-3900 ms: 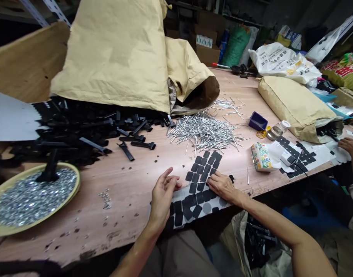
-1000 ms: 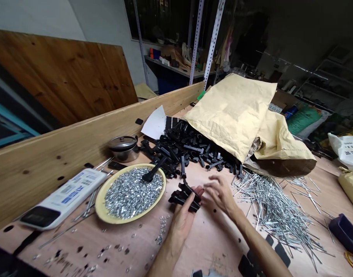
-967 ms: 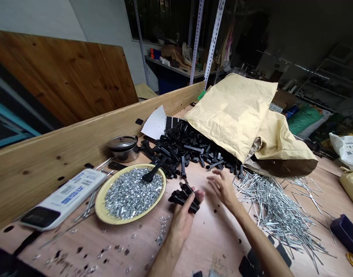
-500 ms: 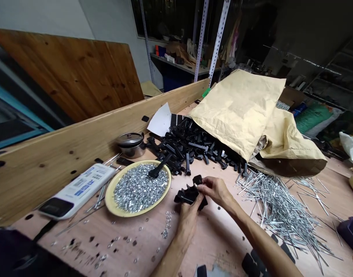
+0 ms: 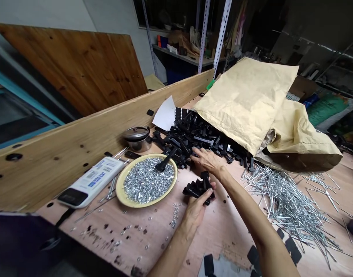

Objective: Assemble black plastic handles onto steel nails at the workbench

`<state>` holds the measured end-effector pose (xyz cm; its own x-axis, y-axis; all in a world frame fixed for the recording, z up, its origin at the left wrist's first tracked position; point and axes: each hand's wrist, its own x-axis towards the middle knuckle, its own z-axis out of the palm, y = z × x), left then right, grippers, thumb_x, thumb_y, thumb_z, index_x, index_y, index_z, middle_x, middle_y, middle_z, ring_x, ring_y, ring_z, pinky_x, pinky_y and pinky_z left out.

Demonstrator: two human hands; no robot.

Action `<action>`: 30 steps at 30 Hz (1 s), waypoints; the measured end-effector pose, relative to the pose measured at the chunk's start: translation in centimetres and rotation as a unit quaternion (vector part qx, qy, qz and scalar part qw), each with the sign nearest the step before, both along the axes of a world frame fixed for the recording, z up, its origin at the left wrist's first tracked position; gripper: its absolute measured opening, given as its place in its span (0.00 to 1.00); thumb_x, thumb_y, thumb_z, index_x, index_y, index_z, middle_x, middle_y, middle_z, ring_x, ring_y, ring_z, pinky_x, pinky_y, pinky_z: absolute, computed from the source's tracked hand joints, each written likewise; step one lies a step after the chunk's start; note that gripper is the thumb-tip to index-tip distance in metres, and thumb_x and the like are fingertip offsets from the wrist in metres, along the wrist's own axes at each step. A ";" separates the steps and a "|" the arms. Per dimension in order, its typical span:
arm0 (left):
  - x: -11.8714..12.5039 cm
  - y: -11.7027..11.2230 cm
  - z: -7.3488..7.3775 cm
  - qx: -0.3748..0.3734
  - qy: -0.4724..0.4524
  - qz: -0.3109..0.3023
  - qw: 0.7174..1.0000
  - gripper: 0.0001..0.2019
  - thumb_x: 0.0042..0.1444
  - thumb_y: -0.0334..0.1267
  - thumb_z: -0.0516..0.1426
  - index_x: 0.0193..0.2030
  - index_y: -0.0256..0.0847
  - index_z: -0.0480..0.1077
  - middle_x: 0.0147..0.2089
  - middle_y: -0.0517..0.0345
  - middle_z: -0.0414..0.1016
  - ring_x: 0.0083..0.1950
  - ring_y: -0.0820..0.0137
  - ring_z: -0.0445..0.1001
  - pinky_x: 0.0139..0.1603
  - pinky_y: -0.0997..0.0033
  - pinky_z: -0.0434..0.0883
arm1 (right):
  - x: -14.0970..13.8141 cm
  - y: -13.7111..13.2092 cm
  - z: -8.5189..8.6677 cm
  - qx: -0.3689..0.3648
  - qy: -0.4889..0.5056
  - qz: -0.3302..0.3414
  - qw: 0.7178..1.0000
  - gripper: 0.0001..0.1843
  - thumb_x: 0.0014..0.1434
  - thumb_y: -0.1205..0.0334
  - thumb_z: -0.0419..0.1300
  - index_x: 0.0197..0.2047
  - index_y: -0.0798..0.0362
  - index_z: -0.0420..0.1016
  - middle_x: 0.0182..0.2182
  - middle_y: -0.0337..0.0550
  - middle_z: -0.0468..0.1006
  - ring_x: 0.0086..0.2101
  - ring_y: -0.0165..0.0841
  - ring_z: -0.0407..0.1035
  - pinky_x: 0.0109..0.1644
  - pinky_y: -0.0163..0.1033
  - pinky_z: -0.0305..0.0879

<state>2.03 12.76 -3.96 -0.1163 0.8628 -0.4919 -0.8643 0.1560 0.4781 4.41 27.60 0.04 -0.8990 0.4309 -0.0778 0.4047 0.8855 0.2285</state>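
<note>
My left hand [image 5: 197,209] is closed round a black plastic bracket [image 5: 198,188] with a notched edge, held just above the bench. A short black piece [image 5: 205,177] stands up at the bracket's far end. Beyond it, my right hand [image 5: 206,159] reaches to the near edge of a heap of black plastic parts [image 5: 179,142]. Its fingers look apart, with the tips touching or just over the parts and partly hidden. To the left, a yellow plate [image 5: 122,202] holds many small shiny metal nuts [image 5: 147,184], with a black scoop [image 5: 164,163] lying in them.
A pile of thin metal rods [image 5: 291,207] spreads over the right side. Large paper sacks [image 5: 245,100] lie behind the black parts. A lidded metal pot [image 5: 138,140] and a white labelled box [image 5: 92,182] stand by the wooden board [image 5: 104,130]. Loose nuts [image 5: 174,215] lie in front.
My right hand has let go of the bracket and moved away to the heap of black parts. My left hand keeps hold of the bracket. The view has shifted slightly.
</note>
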 end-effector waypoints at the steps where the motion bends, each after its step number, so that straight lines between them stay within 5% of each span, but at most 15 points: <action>1: 0.0 0.0 0.0 -0.001 0.001 -0.008 1.000 0.24 0.32 0.34 0.70 0.41 0.40 0.75 0.37 0.53 0.80 0.41 0.65 0.75 0.36 0.69 0.69 | 0.0 0.2 -0.1 0.000 0.007 0.010 1.000 0.16 0.65 0.69 0.47 0.50 0.45 0.68 0.58 0.44 0.62 0.46 0.36 0.63 0.40 0.39 0.67; 4: 0.0 0.0 0.0 0.005 0.004 -0.007 1.000 0.25 0.32 0.35 0.70 0.42 0.40 0.74 0.36 0.54 0.79 0.37 0.68 0.75 0.34 0.71 0.69 | 0.9 0.4 0.2 -0.027 0.050 0.004 0.998 0.14 0.63 0.71 0.49 0.45 0.46 0.70 0.55 0.41 0.67 0.45 0.35 0.64 0.43 0.39 0.66; 6: 0.0 0.1 -0.1 0.005 0.003 0.012 1.000 0.25 0.32 0.35 0.70 0.42 0.40 0.73 0.35 0.56 0.79 0.34 0.70 0.75 0.33 0.71 0.69 | 2.3 -0.2 0.8 -0.039 0.137 -0.076 0.987 0.10 0.62 0.70 0.51 0.42 0.50 0.70 0.48 0.45 0.73 0.42 0.35 0.66 0.44 0.40 0.65; 8: 0.0 0.3 -0.2 -0.007 0.001 0.031 0.999 0.25 0.32 0.35 0.70 0.41 0.39 0.73 0.33 0.58 0.78 0.33 0.70 0.74 0.32 0.71 0.69 | 4.3 -1.8 1.3 -0.050 0.270 -0.196 0.941 0.06 0.62 0.67 0.51 0.39 0.54 0.69 0.39 0.46 0.75 0.37 0.33 0.68 0.41 0.38 0.65; 12: 0.6 0.0 0.0 -0.022 0.028 0.025 0.999 0.25 0.29 0.39 0.71 0.38 0.37 0.73 0.33 0.57 0.78 0.37 0.67 0.75 0.36 0.69 0.70 | 8.1 -7.8 1.5 -0.181 0.428 -0.294 0.835 0.06 0.60 0.60 0.54 0.35 0.54 0.67 0.27 0.38 0.72 0.25 0.27 0.65 0.30 0.32 0.65; 14: 1.2 -0.7 0.6 0.010 0.029 -0.018 0.999 0.25 0.30 0.42 0.71 0.37 0.36 0.74 0.34 0.55 0.78 0.41 0.63 0.76 0.41 0.68 0.70 | 9.2 -11.5 1.3 -0.232 0.440 -0.307 0.811 0.06 0.57 0.60 0.56 0.34 0.53 0.67 0.27 0.38 0.71 0.23 0.27 0.65 0.28 0.32 0.65; 17: 2.0 -2.1 1.5 0.065 -0.003 -0.103 0.993 0.26 0.25 0.43 0.72 0.36 0.37 0.74 0.35 0.54 0.79 0.40 0.63 0.76 0.39 0.70 0.72 | 10.0 -16.2 1.2 -0.209 0.464 -0.328 0.796 0.04 0.57 0.63 0.55 0.35 0.54 0.70 0.35 0.44 0.71 0.32 0.30 0.69 0.35 0.34 0.70; 20: 2.6 -3.7 2.2 0.033 -0.020 -0.191 0.981 0.24 0.22 0.35 0.72 0.33 0.37 0.75 0.32 0.56 0.79 0.32 0.68 0.76 0.31 0.74 0.73 | 11.4 -18.9 2.1 -0.221 0.444 -0.288 0.819 0.12 0.58 0.68 0.52 0.45 0.55 0.71 0.47 0.51 0.69 0.45 0.33 0.69 0.45 0.36 0.70; 22: 3.0 -4.7 2.4 -0.002 -0.015 -0.222 0.975 0.21 0.23 0.30 0.71 0.30 0.36 0.75 0.29 0.57 0.79 0.29 0.69 0.76 0.28 0.74 0.73 | 13.3 -19.5 3.2 -0.274 0.399 -0.283 0.828 0.14 0.59 0.67 0.53 0.48 0.55 0.71 0.48 0.50 0.70 0.44 0.32 0.71 0.44 0.35 0.70; 24: 3.5 -5.6 2.5 -0.021 0.013 -0.221 0.975 0.18 0.25 0.28 0.70 0.28 0.36 0.75 0.27 0.58 0.78 0.27 0.70 0.75 0.26 0.74 0.73 | 15.6 -19.1 4.2 -0.269 0.335 -0.402 0.808 0.12 0.61 0.64 0.54 0.46 0.55 0.73 0.42 0.47 0.74 0.37 0.30 0.74 0.39 0.33 0.70; 27: 4.3 -6.8 2.6 -0.010 0.080 -0.199 0.977 0.16 0.27 0.28 0.70 0.28 0.36 0.75 0.27 0.59 0.77 0.26 0.73 0.73 0.25 0.75 0.73 | 19.0 -17.5 4.7 -0.154 0.223 -0.628 0.730 0.12 0.63 0.61 0.52 0.40 0.58 0.75 0.33 0.49 0.77 0.34 0.32 0.75 0.37 0.35 0.68; 30: 5.0 -7.9 2.9 0.020 0.119 -0.206 0.971 0.14 0.27 0.29 0.70 0.26 0.34 0.75 0.27 0.58 0.77 0.26 0.73 0.73 0.27 0.75 0.73 | 20.5 -16.4 4.0 -0.106 0.162 -0.695 0.693 0.10 0.59 0.62 0.57 0.36 0.61 0.75 0.34 0.57 0.78 0.39 0.41 0.74 0.39 0.39 0.66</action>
